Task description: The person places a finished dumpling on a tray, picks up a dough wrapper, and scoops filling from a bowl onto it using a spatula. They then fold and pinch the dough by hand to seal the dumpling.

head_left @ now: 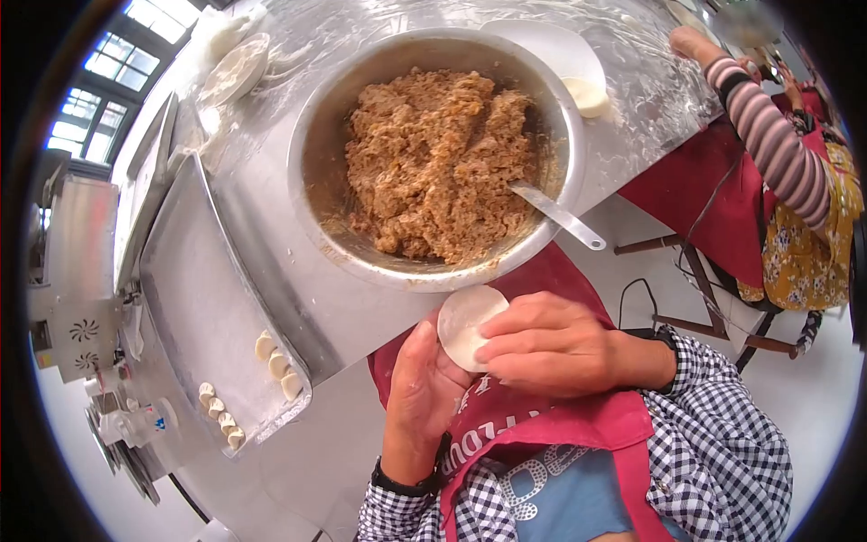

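Note:
A round, flat dough wrapper [470, 321] lies against the fingers of my left hand [424, 384], which is closed on its lower left edge. My right hand [555, 348] has its fingertips on the right side of the same wrapper. Just beyond my hands stands a large metal bowl [310, 212] of brown minced filling [433, 163]. A metal spoon [564, 219] is stuck in the filling, its handle over the right rim. Both hands are low, in front of the red apron.
At left, a metal tray [203, 298] holds several dumplings [278, 364]. Behind the bowl are a white plate [551, 50] and a dough piece [587, 97] on the floury table [280, 271]. A co-worker's striped sleeve [768, 135] reaches in at right, near a stool [704, 289].

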`<action>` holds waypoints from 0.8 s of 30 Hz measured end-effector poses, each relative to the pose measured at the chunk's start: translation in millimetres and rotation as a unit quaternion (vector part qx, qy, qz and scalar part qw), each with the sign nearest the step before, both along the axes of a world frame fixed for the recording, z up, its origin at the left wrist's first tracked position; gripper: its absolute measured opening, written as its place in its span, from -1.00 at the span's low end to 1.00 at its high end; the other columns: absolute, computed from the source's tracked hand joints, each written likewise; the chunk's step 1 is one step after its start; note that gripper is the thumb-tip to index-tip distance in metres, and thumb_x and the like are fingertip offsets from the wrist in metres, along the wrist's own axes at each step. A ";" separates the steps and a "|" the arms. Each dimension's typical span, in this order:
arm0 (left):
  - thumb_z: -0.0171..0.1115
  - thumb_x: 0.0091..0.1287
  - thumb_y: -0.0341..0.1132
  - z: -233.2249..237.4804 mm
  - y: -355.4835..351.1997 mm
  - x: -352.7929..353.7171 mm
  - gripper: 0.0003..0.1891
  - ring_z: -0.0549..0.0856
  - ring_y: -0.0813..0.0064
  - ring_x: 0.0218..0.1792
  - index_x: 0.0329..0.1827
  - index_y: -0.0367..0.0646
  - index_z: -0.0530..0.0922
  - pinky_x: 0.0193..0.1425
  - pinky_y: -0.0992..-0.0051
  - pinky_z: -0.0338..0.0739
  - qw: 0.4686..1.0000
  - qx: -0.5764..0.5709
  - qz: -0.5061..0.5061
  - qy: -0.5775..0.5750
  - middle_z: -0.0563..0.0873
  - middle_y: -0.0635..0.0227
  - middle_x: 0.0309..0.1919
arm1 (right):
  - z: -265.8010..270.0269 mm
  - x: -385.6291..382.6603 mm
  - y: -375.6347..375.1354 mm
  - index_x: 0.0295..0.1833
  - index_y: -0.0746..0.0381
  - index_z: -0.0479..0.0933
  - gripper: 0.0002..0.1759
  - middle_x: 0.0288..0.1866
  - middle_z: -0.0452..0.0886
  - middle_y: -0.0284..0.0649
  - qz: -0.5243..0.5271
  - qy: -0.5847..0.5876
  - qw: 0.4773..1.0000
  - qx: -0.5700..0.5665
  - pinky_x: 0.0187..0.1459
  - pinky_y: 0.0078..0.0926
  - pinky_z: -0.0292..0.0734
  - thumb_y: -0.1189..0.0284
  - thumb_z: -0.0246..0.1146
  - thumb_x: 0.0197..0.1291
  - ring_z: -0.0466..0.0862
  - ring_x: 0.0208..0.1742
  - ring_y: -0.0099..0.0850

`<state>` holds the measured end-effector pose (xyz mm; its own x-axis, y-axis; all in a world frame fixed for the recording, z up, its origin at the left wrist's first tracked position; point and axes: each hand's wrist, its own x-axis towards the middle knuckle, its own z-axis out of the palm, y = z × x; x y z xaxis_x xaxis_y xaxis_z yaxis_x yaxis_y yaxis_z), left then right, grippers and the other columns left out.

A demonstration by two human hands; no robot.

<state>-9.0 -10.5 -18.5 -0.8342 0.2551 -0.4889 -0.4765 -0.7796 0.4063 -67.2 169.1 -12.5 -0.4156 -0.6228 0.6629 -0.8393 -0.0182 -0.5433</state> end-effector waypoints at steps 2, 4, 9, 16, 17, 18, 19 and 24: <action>0.01 0.38 -0.23 4.6 -2.0 -1.6 -0.48 0.53 0.22 0.13 0.29 -0.38 0.19 0.20 0.23 0.47 0.998 -0.026 -0.006 0.054 0.44 0.06 0.18 | 12.3 -1.4 8.8 -0.21 0.31 0.50 -0.78 -0.22 0.62 -0.14 -0.022 -0.018 0.999 -0.021 -0.18 -0.34 0.55 0.57 0.26 -0.05 0.63 -0.16 -0.23; 0.08 0.33 -0.28 6.4 0.4 -1.8 -0.49 0.55 0.21 0.10 0.27 -0.34 0.23 0.17 0.22 0.50 0.997 -0.059 0.001 0.044 0.48 0.06 0.13 | 25.5 -4.5 21.4 -0.14 0.32 0.46 -0.69 -0.25 0.61 -0.11 -0.082 -0.011 0.996 -0.045 -0.19 -0.36 0.54 0.65 0.27 -0.07 0.62 -0.18 -0.25; 0.23 0.19 -0.44 3.1 3.0 -3.8 -0.54 0.62 0.23 0.01 0.16 -0.30 0.35 0.06 0.16 0.57 0.995 -0.089 0.035 -0.006 0.57 0.09 0.01 | 28.7 -22.3 47.4 -0.05 0.33 0.41 -0.57 -0.18 0.56 -0.08 -0.233 0.027 0.971 -0.054 -0.22 -0.41 0.53 0.69 0.30 -0.12 0.59 -0.21 -0.28; 0.23 0.22 -0.47 -6.0 -1.5 4.6 -0.64 0.65 0.31 -0.07 0.08 -0.31 0.42 0.01 0.23 0.62 0.993 -0.112 0.034 -0.027 0.61 0.16 -0.07 | 29.3 -35.4 40.3 -0.11 0.33 0.48 -0.55 -0.16 0.53 -0.09 -0.253 0.001 0.967 0.040 -0.27 -0.46 0.48 0.64 0.36 -0.24 0.54 -0.23 -0.29; 0.23 0.22 -0.46 -4.9 -1.3 5.1 -0.65 0.65 0.32 -0.07 0.06 -0.30 0.43 0.00 0.22 0.63 0.992 -0.120 0.034 -0.026 0.61 0.16 -0.08 | 30.5 -35.2 38.7 -0.13 0.33 0.50 -0.56 -0.17 0.53 -0.09 -0.253 0.013 0.967 0.018 -0.28 -0.46 0.48 0.63 0.37 -0.27 0.54 -0.26 -0.28; 0.23 0.22 -0.46 -2.3 -1.0 5.7 -0.65 0.65 0.32 -0.07 0.06 -0.30 0.43 0.00 0.22 0.63 0.992 -0.121 0.035 -0.027 0.61 0.16 -0.08 | 33.3 -34.3 37.5 -0.13 0.33 0.50 -0.56 -0.17 0.53 -0.09 -0.252 0.012 0.968 0.018 -0.28 -0.46 0.48 0.63 0.37 -0.27 0.54 -0.26 -0.28; 0.24 0.22 -0.45 2.5 -0.7 6.3 -0.67 0.65 0.31 -0.07 0.05 -0.29 0.44 0.00 0.22 0.63 0.992 -0.108 0.057 -0.026 0.61 0.15 -0.08 | 38.1 -32.4 36.6 -0.13 0.33 0.50 -0.55 -0.18 0.53 -0.08 -0.231 0.029 0.973 -0.008 -0.28 -0.47 0.48 0.62 0.38 -0.27 0.54 -0.27 -0.28; 0.23 0.24 -0.44 38.6 -0.5 -3.4 -0.69 0.64 0.27 -0.07 0.03 -0.28 0.46 0.03 0.24 0.61 0.991 -0.065 0.110 0.032 0.60 0.15 -0.05 | 60.2 -18.5 12.3 -0.17 0.35 0.49 -0.60 -0.10 0.53 -0.01 -0.137 -0.078 0.987 0.006 -0.17 -0.37 0.53 0.55 0.41 -0.21 0.59 -0.14 -0.18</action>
